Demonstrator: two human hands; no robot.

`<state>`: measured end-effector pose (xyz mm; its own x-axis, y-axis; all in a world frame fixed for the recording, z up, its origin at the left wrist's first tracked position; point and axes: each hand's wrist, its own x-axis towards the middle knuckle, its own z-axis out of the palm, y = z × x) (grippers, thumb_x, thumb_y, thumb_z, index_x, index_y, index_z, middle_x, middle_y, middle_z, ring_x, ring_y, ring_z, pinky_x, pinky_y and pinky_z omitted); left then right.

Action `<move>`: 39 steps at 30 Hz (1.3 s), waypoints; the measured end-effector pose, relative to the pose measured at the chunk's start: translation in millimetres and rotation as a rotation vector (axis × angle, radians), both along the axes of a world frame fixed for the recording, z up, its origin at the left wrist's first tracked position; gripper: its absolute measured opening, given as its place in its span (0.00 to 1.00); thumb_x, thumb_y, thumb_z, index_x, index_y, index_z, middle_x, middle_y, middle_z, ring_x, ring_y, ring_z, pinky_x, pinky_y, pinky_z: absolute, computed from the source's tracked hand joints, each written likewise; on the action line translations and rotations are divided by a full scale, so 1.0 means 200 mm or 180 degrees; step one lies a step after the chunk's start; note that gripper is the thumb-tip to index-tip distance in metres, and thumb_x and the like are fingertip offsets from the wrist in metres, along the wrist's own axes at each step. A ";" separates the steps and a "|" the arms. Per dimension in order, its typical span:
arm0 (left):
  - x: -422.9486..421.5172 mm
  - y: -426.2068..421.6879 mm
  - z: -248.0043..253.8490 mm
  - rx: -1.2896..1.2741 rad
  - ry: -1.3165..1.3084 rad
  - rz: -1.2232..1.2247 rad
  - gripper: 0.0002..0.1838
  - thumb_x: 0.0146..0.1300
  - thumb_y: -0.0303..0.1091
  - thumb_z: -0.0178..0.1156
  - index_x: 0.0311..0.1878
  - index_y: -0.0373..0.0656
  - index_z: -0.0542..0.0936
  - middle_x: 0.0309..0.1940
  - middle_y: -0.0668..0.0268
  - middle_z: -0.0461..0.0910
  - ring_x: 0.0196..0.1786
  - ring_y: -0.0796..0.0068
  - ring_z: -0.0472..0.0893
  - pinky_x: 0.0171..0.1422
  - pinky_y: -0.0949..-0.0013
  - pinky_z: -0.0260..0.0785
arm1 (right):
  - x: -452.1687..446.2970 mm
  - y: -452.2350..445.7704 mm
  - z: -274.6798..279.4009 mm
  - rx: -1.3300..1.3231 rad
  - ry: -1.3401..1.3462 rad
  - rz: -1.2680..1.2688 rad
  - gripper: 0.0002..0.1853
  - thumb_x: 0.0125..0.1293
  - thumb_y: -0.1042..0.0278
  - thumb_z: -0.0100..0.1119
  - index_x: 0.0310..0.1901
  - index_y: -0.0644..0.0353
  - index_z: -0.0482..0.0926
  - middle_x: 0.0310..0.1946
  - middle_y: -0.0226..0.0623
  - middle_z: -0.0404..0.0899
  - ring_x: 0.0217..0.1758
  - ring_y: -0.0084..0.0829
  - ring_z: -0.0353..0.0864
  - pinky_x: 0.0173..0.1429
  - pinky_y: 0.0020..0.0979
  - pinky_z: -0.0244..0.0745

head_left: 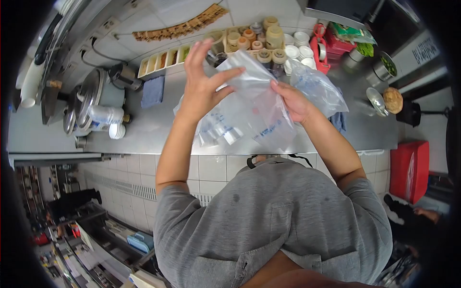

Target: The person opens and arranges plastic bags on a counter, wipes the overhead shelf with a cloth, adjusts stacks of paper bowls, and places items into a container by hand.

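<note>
Toward the left end of the steel counter, lidded metal pots stand close together, with wrapped white cups just beside them and a short white stack nearer the front edge. Behind, a black appliance sits toward the back edge; to its right a folded blue cloth lies flat. A row of pale trays runs along the back edge.

The person's left hand is raised above the counter, its fingers spread, thumb and forefinger reaching over a clear plastic bag; I cannot tell whether their tips touch it. The bag is held up over the middle of the counter, between the two hands, which are apart. More clear plastic with blue print shows below it, toward the front edge. Behind it, lidded jars crowd the back edge.

The right hand pinches the bag between thumb and fingers. Just beyond it a second, crumpled plastic bag rests on the counter, with stacks of white lids behind.

Toward the right end are a metal ladle, a round brown item touching or just beside it, and a steel container of greens.
</note>
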<state>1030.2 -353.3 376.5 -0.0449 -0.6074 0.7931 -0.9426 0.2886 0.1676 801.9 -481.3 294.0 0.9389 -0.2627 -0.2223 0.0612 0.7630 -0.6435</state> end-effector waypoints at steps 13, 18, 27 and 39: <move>-0.44 -0.22 0.35 0.2078 -0.0510 -0.1408 0.09 0.60 0.33 0.68 0.43 0.42 0.85 0.35 0.63 0.82 0.36 0.59 0.81 0.41 0.62 0.73 | -0.48 0.39 0.49 -0.5243 0.1643 -0.2444 0.30 0.64 0.59 0.69 0.64 0.59 0.70 0.49 0.42 0.80 0.54 0.38 0.82 0.57 0.35 0.77; -0.47 -0.30 0.40 0.2782 0.0300 -0.1669 0.06 0.67 0.32 0.65 0.44 0.41 0.81 0.32 0.66 0.81 0.34 0.72 0.80 0.41 0.67 0.72 | -0.61 0.30 0.36 -0.3918 0.1589 -0.1945 0.14 0.67 0.68 0.67 0.51 0.60 0.78 0.40 0.34 0.83 0.38 0.32 0.84 0.45 0.31 0.78; -0.43 -0.33 -0.04 0.3591 0.2456 -0.2979 0.06 0.75 0.31 0.58 0.50 0.41 0.77 0.46 0.73 0.75 0.50 0.84 0.73 0.58 0.76 0.65 | -0.74 0.28 0.19 -0.3363 -0.0400 -0.2647 0.10 0.67 0.66 0.68 0.34 0.62 0.78 0.42 0.40 0.83 0.49 0.32 0.80 0.59 0.35 0.72; -0.46 -0.88 -0.16 0.2551 0.2389 -0.2529 0.10 0.73 0.37 0.62 0.46 0.40 0.78 0.43 0.72 0.79 0.48 0.82 0.75 0.56 0.75 0.67 | -0.68 0.09 0.16 -0.0583 -0.0211 -0.3820 0.14 0.72 0.54 0.61 0.44 0.58 0.77 0.35 0.33 0.81 0.33 0.24 0.80 0.42 0.28 0.78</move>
<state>937.3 -528.3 344.7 -0.3134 -0.9227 0.2246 -0.1761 0.2889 0.9410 666.7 -462.4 326.4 0.0856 -0.9950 -0.0516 0.7030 0.0971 -0.7045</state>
